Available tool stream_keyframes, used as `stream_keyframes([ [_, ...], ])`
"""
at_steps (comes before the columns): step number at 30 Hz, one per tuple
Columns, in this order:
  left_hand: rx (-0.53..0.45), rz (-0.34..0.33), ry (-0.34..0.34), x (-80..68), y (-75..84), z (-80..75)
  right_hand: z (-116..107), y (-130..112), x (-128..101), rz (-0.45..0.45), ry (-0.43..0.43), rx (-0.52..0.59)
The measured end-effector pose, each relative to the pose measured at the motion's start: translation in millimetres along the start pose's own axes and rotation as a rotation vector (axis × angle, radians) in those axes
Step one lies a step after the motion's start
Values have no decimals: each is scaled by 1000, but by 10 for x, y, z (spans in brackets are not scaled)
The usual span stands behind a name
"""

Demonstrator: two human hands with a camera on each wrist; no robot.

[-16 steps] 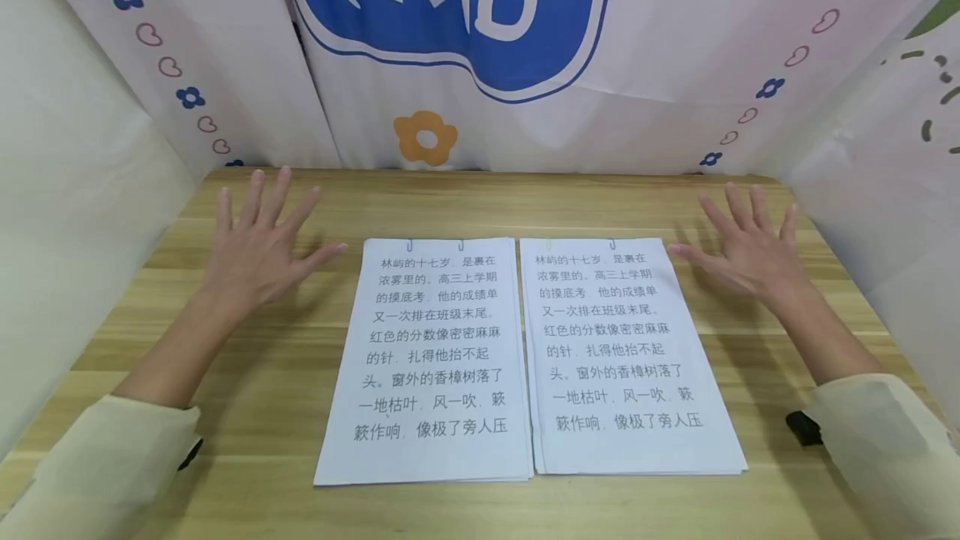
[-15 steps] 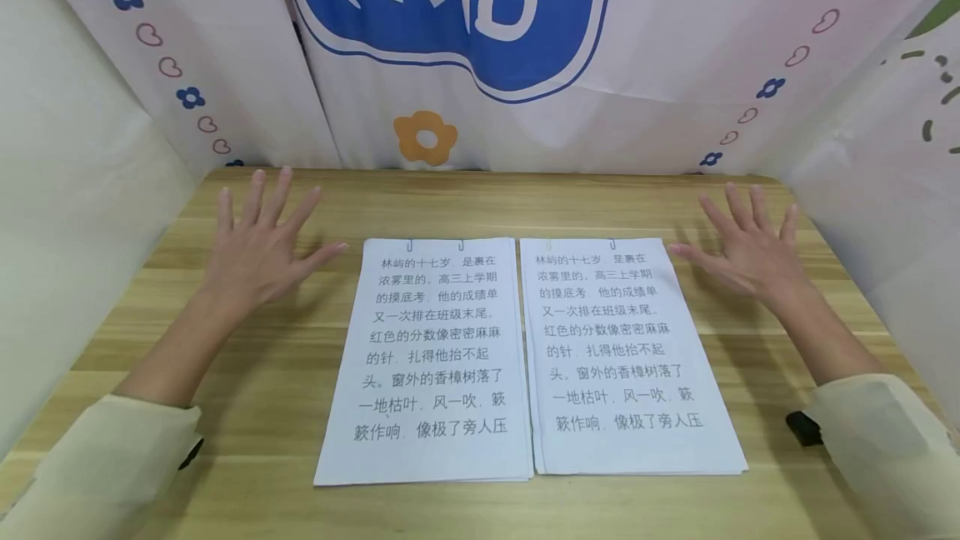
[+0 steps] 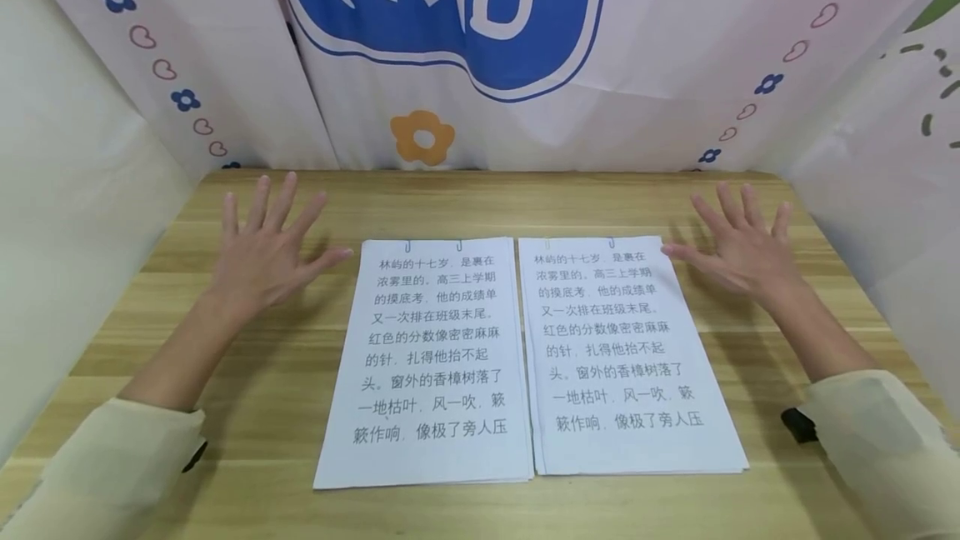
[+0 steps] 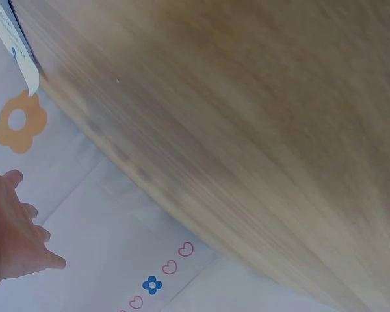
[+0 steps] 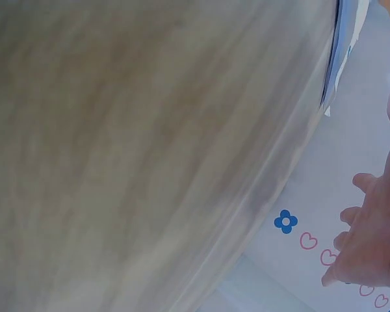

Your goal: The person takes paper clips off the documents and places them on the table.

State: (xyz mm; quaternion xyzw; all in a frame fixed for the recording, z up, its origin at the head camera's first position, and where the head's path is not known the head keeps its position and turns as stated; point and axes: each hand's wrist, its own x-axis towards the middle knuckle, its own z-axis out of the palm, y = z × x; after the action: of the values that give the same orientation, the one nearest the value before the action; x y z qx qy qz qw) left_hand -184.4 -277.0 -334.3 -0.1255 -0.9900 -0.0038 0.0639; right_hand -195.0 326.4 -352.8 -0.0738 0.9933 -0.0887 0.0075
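Two stacks of printed paper lie side by side on the wooden table: a left stack (image 3: 431, 457) and a right stack (image 3: 637, 452), with paper clips at their top edges. My left hand (image 3: 262, 261) hovers with fingers spread to the left of the left stack, its thumb tip near that stack's upper left corner. On the other side my right hand (image 3: 750, 265) is spread too, its thumb tip by the right stack's upper right corner. Neither hand holds anything. The wrist views show the left hand (image 4: 13, 234) and the right hand (image 5: 370, 227) raised off the tabletop.
The wooden table (image 3: 247, 473) ends at a printed cloth backdrop (image 3: 637, 132) with a blue sign and an orange flower. White cloth sheets hang at the left and right sides. A dark object (image 3: 798, 425) sits under the right sleeve.
Both hands have shifted slightly inward, toward the paper stacks. The head view has moved a little. The paper stacks lie as before.
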Motion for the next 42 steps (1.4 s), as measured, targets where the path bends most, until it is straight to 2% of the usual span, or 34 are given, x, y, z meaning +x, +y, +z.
stream_keyframes([
  [13, -2, 3, -20, -4, 46, 11, -2, -99, -10, -11, -5, -10],
  [24, -14, 18, -6, 24, 120, 14, -13, -139, -7, -15, 25, -53],
  [32, -21, 25, -23, 38, 172, 9, -12, -211, 2, -54, 17, -105],
  [42, -11, 47, -43, 79, 240, 38, -3, -295, 24, -86, 18, -115],
])
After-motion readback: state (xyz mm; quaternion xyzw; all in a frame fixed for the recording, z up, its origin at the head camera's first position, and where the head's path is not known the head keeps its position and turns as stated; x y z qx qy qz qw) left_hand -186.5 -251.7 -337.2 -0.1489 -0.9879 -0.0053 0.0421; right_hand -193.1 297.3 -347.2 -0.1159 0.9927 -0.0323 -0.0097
